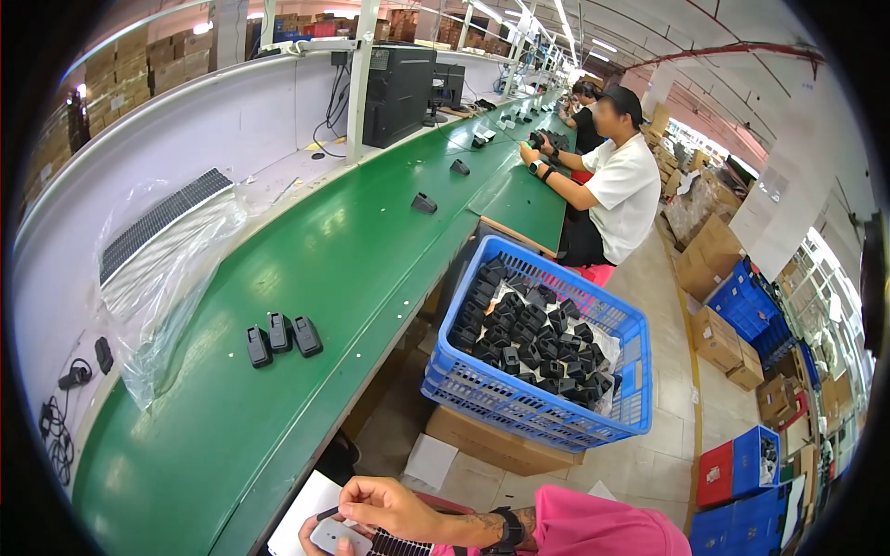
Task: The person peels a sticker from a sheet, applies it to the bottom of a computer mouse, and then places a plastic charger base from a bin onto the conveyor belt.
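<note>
At the lower edge my left hand [308, 537] is closed around a light grey, rounded plastic piece [336, 534]. My right hand [394, 507] reaches over it, thumb and forefinger pinched together at the piece's upper edge. Something small and dark shows by those fingertips, too little of it to name. Beneath the hands lies a white sheet with rows of small black pieces [397, 546], partly cut off by the frame. On the green bench top [306, 278], ahead of my hands, stand three black device housings [280, 332].
A blue crate [528, 419] full of black housings [524, 338] rests on a cardboard box [482, 445] to the right. Plastic-wrapped sheets [171, 246] lie at the bench's left side. A co-worker [621, 176] sits farther along the bench. Two housings [424, 203] lie farther up.
</note>
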{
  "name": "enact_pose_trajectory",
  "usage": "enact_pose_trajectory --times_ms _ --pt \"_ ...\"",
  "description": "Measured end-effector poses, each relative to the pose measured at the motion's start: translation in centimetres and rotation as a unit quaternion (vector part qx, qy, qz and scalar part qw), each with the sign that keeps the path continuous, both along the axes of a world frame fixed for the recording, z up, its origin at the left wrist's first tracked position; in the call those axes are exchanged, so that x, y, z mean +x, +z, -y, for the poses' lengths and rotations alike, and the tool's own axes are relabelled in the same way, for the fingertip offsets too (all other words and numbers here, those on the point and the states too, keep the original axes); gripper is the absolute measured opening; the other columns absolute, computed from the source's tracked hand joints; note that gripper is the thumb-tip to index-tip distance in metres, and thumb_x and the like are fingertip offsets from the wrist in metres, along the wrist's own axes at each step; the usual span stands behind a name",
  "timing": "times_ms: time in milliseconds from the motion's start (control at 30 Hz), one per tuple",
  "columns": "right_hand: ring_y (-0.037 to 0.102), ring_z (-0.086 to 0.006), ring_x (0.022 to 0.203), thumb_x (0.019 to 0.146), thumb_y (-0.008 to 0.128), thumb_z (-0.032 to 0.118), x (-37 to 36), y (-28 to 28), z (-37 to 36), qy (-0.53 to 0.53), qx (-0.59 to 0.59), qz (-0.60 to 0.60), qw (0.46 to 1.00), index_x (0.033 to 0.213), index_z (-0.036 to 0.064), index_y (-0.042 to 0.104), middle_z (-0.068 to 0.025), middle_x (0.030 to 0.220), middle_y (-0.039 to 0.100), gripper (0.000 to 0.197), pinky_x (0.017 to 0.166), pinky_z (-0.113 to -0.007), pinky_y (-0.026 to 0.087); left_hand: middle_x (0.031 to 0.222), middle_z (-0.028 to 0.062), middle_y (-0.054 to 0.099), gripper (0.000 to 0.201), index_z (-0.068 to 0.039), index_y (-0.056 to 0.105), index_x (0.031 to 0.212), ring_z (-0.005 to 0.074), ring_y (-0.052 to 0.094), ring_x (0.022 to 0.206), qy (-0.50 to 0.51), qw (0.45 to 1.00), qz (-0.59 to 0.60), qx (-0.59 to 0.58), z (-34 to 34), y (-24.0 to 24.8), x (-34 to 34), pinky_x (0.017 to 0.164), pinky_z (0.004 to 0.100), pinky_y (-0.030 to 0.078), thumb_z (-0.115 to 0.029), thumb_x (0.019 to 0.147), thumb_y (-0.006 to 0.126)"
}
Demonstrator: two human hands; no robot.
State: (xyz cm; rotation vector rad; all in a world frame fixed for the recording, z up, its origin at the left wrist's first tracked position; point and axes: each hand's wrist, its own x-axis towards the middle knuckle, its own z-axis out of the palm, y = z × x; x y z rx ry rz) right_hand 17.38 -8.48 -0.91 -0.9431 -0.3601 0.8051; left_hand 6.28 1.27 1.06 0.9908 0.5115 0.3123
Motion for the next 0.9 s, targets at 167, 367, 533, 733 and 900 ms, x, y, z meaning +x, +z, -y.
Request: enact_pose_trajectory --times_ms 167,367,533,733,900 --pt "0.048 -0.0025 0.067 0.096 0.055 0.011 0.1 0.9 0.5 0.049 -0.017 -0.029 0.998 0.094 0.0009 0.055 0.0003 0.084 0.056 0.010 0.057 -0.019 0.040 0.121 0.0139 0.052 0.044 -0.002 0.040 0.132 0.0234 0.053 0.108 -0.012 1.000 -0.015 0.014 -0.4 -0.1 -0.4 0.093 0.0338 0.044 -0.011 0.092 0.057" --pt "0.047 -0.0022 0.067 0.096 0.055 0.011 -0.2 0.2 0.5 0.026 -0.003 0.005 1.000 0.094 0.0010 0.054 0.0008 0.084 0.055 0.010 0.058 -0.019 0.040 0.123 0.0146 0.052 0.044 0.000 0.041 0.131 0.0241 0.052 0.110 -0.018 0.998 -0.021 0.053 -0.3 -0.4 -0.6 0.094 0.0340 0.044 -0.010 0.091 0.058" --pt "0.049 -0.0028 0.070 0.095 0.056 0.011 -0.5 0.1 0.1 0.028 -0.014 0.021 0.999 0.096 0.0011 0.054 0.0014 0.083 0.055 0.010 0.062 -0.019 0.041 0.124 0.0159 0.052 0.046 0.001 0.041 0.131 0.0242 0.052 0.111 -0.009 1.000 0.000 0.027 -0.2 0.3 -1.0 0.093 0.0343 0.045 -0.011 0.091 0.059" --pt "0.055 -0.0058 0.069 0.094 0.056 0.008 -1.0 1.7 0.1 0.046 -0.071 0.014 0.996 0.098 0.0019 0.055 -0.0013 0.083 0.059 0.008 0.060 -0.022 0.046 0.125 0.0171 0.049 0.063 0.001 0.040 0.131 0.0232 0.052 0.112 0.047 0.999 -0.016 -0.009 0.1 -0.8 -2.5 0.096 0.0337 0.042 -0.015 0.077 0.069" --pt "0.052 -0.0056 0.060 0.091 0.054 0.002 -1.2 5.0 0.4 0.019 -0.127 0.038 0.991 0.091 -0.0017 0.055 -0.0044 0.074 0.059 0.004 0.052 -0.020 0.041 0.122 0.0119 0.047 0.043 0.000 0.042 0.127 0.0184 0.047 0.112 -0.076 0.991 0.014 0.109 -1.0 1.5 -2.0 0.096 0.0309 0.039 -0.008 0.088 0.059"
